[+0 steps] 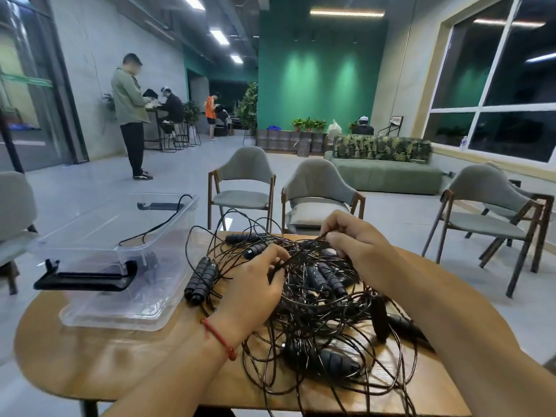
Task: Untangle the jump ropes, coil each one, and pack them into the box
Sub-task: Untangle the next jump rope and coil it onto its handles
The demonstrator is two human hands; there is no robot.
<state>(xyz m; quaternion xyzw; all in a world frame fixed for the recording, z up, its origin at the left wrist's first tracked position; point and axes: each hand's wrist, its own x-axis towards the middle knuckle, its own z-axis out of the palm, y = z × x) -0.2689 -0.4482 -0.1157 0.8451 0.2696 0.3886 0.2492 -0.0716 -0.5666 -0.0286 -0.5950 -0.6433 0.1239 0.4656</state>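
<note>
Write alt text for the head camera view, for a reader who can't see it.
Two bare hands pick at a big tangle of black jump ropes on a wooden table: the left hand grips cords in the pile, the right hand pinches a strand above it. A clear plastic box sits to the left of the tangle.

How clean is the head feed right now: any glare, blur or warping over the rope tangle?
Head view: the jump ropes read fairly sharp at centre. Ceiling lights leave a soft sheen on the table and pale highlights on the clear box. Wide-angle bowing bends the window frame and the picture's edges.
</note>
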